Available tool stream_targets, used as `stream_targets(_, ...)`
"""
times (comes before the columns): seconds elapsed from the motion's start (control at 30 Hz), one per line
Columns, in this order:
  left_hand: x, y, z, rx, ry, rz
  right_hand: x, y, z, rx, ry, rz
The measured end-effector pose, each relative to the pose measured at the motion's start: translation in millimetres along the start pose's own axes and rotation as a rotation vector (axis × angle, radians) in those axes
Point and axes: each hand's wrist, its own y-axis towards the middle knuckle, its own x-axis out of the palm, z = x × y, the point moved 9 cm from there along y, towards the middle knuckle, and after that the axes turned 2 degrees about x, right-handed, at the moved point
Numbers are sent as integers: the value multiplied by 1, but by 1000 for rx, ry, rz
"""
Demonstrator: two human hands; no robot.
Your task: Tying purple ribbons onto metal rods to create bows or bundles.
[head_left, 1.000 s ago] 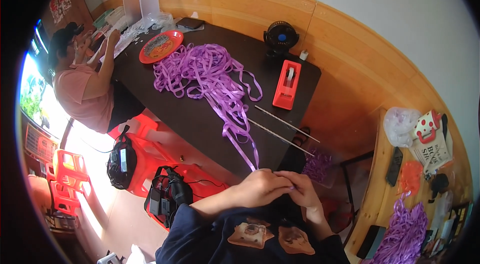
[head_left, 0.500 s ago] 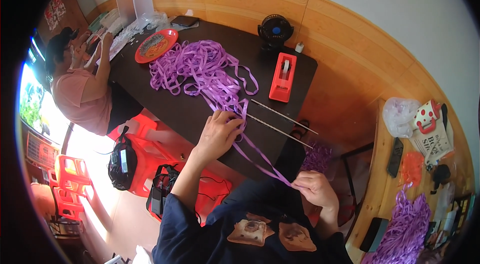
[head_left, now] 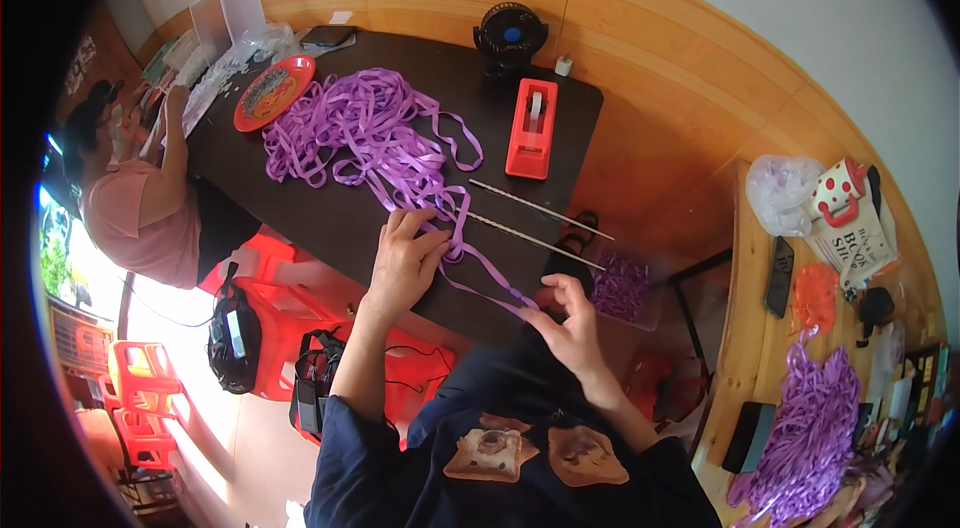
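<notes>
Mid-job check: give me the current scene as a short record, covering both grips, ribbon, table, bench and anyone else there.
Left grip: touching trailing ribbon
Right grip: at trailing ribbon's near end; pinch unclear
Ribbon: purple, heaped, trailing toward right grip
Table: dark; red plate left of heap, fan and tape dispenser right
Sticks: two, thin, jutting past table edge
Bench: wooden, far right; second ribbon heap
Co-worker: far left, pink top
</notes>
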Motion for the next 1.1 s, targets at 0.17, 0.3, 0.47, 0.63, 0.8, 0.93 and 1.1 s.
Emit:
stream_targets(0.17,-4,2,-4,10,-76,-12,-8,-6,-2,-37,34,-4)
stream_targets(0.3,-10,5,-24,26,-35,-18,-51,-16,-10,-98,-76,43)
stream_targets(0.47,-29,13,-58,-38,269,112,-99,-30,-32,-180,-139,112)
stream_targets(0.63,-38,17,-22,-59,394,264,-107,-31,-64,-259,-152,71)
stream_targets(0.8,-10,31,6,-14,113,129,-125,-38,-80,-326,150,89)
stream_targets(0.93,3,14,-14,-41,137,38,-147,-49,-82,-394,420,112)
stream_targets(1.1,-2,14,-17,-66,149,51,-195,-62,-62,-414,933,169)
